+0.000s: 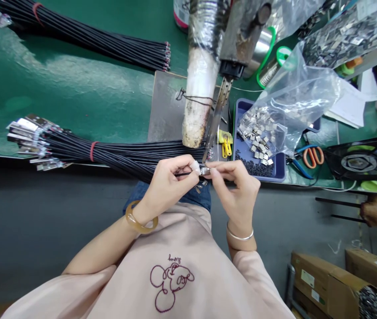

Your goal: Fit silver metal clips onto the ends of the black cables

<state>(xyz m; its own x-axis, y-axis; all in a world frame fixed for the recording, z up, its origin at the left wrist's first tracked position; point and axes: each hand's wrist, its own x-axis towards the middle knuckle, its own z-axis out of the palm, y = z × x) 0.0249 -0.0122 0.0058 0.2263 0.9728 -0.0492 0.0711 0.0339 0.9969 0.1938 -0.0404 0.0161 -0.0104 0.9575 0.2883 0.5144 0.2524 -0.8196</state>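
Observation:
My left hand (177,179) pinches the end of a black cable close to a small metal connector (204,171). Thumb and forefinger of my right hand (233,184) are closed on the other side of that connector. Just above my fingertips is the narrow metal tip of a soldering iron (217,117). A bundle of black cables (122,153), tied with a red band, lies along the table edge to my left and runs behind my left hand. Metal plugs (30,137) cap its far ends. A yellow clip (225,146) sits right of the iron.
A wrapped nozzle (197,97) hangs over the grey mat (165,110). To the right, a blue tray (280,170) holds metal shells and small black parts. Beyond it are cutters with orange handles (313,157) and a black fan (363,161). Another cable bundle (102,40) lies at the back left.

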